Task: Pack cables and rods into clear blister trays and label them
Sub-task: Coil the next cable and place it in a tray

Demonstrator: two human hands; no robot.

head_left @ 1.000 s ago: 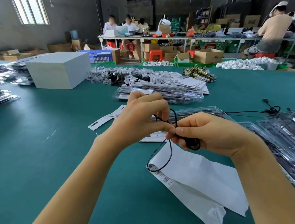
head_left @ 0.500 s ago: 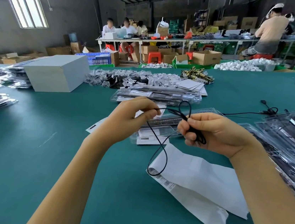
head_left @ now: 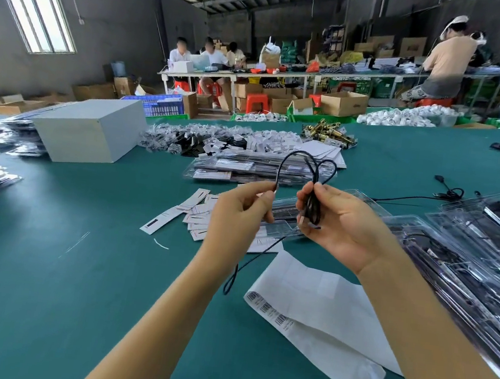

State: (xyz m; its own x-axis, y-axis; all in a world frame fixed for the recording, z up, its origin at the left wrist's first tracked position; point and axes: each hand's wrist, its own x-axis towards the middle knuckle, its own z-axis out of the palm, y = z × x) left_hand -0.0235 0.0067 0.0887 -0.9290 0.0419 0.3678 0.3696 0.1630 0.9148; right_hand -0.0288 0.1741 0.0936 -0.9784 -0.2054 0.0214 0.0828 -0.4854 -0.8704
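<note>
Compared with half a second before, our left hand (head_left: 241, 210) had risen, pinching the black cable (head_left: 289, 162) between thumb and forefinger. The cable now arched higher above the green table (head_left: 45, 258), and our right hand (head_left: 337, 222) gripped its gathered loops, fingers curled around them.

Left hand (head_left: 240, 210) pinches black cable (head_left: 290, 159); right hand (head_left: 337, 223) grips its gathered loops above the green table (head_left: 45, 258). Cable tail hangs beside label sheet (head_left: 322, 311).
</note>
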